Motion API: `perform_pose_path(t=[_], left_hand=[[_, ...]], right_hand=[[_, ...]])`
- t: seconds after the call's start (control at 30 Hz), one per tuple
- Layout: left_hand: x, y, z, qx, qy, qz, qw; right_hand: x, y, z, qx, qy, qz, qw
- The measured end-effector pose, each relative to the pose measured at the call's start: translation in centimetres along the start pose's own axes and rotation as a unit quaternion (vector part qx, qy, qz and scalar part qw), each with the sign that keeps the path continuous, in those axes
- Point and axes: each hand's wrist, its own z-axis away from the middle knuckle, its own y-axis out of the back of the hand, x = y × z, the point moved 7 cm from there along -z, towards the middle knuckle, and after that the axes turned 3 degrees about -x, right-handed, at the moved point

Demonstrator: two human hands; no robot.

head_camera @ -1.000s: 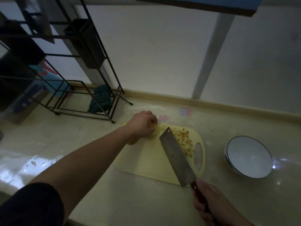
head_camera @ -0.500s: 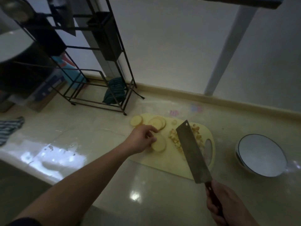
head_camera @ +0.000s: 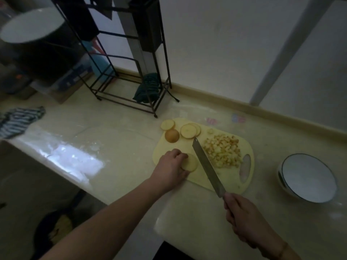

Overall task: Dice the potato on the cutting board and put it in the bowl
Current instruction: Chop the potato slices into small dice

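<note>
Fingers (head_camera: 181,158) of my left hand (head_camera: 171,168) curl onto the near edge of a potato slice (head_camera: 190,162), pinning it flat to the cutting board (head_camera: 230,180). My right hand (head_camera: 242,214) is wrapped round the handle of the knife (head_camera: 206,167), whose blade lies slanted just beside that slice, tip pointing away from me; I cannot tell if the edge touches the board.

This slice looks thin, stiff and wet from cutting, so I judge it light and liable to skate or snap if pressed at one side. Best hold is on top near the rim away from the blade, fingertips tucked back.

Further out, more slices (head_camera: 189,130) and a skin-side end piece (head_camera: 171,136) wait at the board's far corner, and a heap of dice (head_camera: 222,151) sits beyond the blade. Those small cubes will scatter easily. An empty-looking bowl (head_camera: 308,178) stands on the surface (head_camera: 122,147), well apart to the right.
</note>
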Motion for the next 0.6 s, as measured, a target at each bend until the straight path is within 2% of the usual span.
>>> perform_pose_path(t=[0.2, 0.43, 0.6], left_hand=[[1.3, -0.3, 0.5, 0.038, -0.024, -0.045, 0.998], [3.1, -0.6, 1.1, 0.084, -0.097, -0.109, 0.986], [3.2, -1.3, 1.0, 0.077, -0.124, -0.097, 0.984]], right_hand=[[-0.7, 0.4, -0.1, -0.028, 0.034, 0.099, 0.994], [-1.2, 0.9, -0.7, -0.019, 0.082, 0.150, 0.985], [-1.3, 0.7, -1.1, -0.013, 0.118, 0.172, 0.978]])
